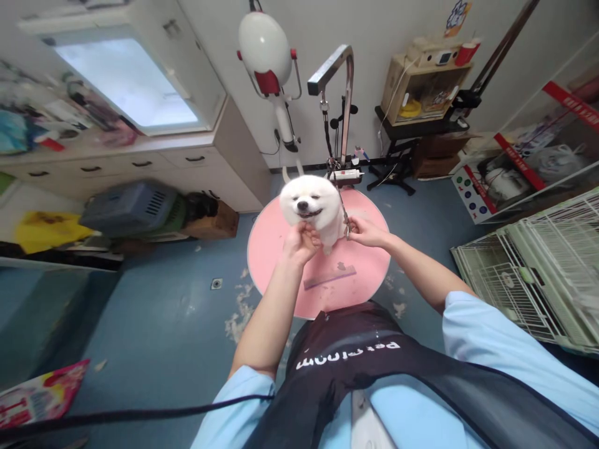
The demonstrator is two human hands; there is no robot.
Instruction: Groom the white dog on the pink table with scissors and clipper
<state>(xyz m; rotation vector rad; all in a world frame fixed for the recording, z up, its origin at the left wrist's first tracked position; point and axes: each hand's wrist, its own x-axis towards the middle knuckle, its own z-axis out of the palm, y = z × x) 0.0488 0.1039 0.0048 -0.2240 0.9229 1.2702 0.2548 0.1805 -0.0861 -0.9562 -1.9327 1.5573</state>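
A fluffy white dog sits upright on a round pink table, facing me with its eyes narrowed. Under its muzzle, my left hand cups the chin with curled fingers. My right hand grips the finger loops of a pair of scissors. The blades point up along the side of the dog's head, beside the fur; whether they touch it I cannot tell. A long purple comb lies flat on the table in front of the dog, with bits of cut fur near it.
Behind the dog rises a metal grooming arm with a hanging strap. A white dryer stands at the back. Wire cages are on the right, a pet carrier on the left. Fur clumps litter the blue floor.
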